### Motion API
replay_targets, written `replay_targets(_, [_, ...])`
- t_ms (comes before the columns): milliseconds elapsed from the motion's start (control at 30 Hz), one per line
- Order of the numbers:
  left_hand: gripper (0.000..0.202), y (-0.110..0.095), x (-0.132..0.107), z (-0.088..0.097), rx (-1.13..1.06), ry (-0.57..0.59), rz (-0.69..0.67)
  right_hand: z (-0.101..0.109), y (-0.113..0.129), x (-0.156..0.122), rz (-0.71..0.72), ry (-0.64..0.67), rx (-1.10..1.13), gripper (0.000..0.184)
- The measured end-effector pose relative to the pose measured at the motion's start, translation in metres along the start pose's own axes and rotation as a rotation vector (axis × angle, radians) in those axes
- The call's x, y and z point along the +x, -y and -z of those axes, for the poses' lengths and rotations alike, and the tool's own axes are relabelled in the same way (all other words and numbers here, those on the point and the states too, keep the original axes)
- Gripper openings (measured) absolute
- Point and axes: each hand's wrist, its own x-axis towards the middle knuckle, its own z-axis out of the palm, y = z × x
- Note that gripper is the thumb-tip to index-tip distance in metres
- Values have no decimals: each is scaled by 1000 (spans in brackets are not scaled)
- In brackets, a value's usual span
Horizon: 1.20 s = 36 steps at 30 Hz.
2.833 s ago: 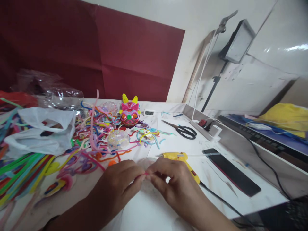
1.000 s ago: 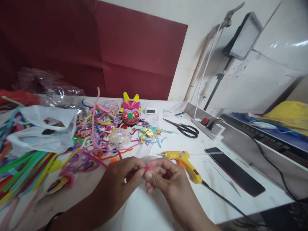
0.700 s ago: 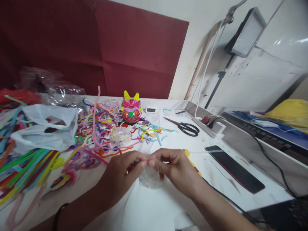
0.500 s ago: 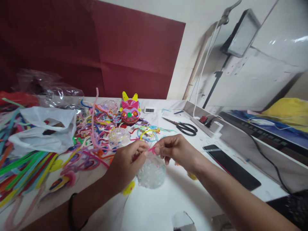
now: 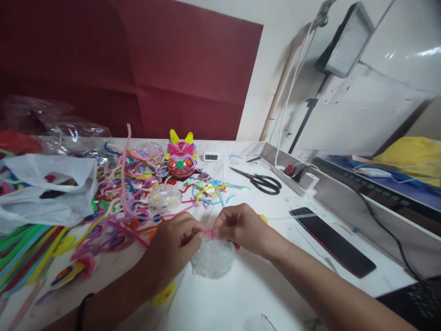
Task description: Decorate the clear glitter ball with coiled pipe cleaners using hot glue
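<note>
Between my two hands is a short pink pipe cleaner (image 5: pixel 209 232), bent into a small loop. My left hand (image 5: pixel 172 239) pinches one end with thumb and fingers. The other end sits in the pinch of my right hand (image 5: pixel 241 227). Right below the fingers stands a clear, rounded bumpy piece (image 5: pixel 213 259) with pale specks, on the white table; whether the fingers touch it I cannot tell. Behind the hands stands a colourful lion-like head (image 5: pixel 181 158) with yellow horns, orange eyes and a green nose.
Many coloured pipe cleaners (image 5: pixel 25 253) and a white plastic bag (image 5: pixel 69 184) cover the left side. Black scissors (image 5: pixel 265 183) lie behind my right hand, and a phone (image 5: pixel 334 243) lies to the right. A power strip (image 5: pixel 291 177) runs along the table's edge.
Both hands have come down slightly toward the clear piece, still pinching the pink pipe cleaner. The whole view has shifted a little.
</note>
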Motion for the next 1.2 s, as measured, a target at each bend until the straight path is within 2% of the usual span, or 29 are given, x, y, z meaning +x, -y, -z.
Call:
replay_targets(500, [21,6,-5,-6,66,-28,-111,-6,12,-7,109,-87,-401,15])
replay_targets(667, [20,10,-10,-9,119,-32,-213,-9,16,-10,155,-96,-549,20])
replay_targets(900, [20,15,-14,-12,240,-67,-454,-15,20,-22,245,-93,-815,20])
replay_targets(1067, [21,27,-20,-16,290,-104,-534,-20,17,-28,310,-95,-997,21])
replay_targets(1200, [23,34,-23,-20,280,-26,-510,-21,7,-29,407,-107,-1074,16])
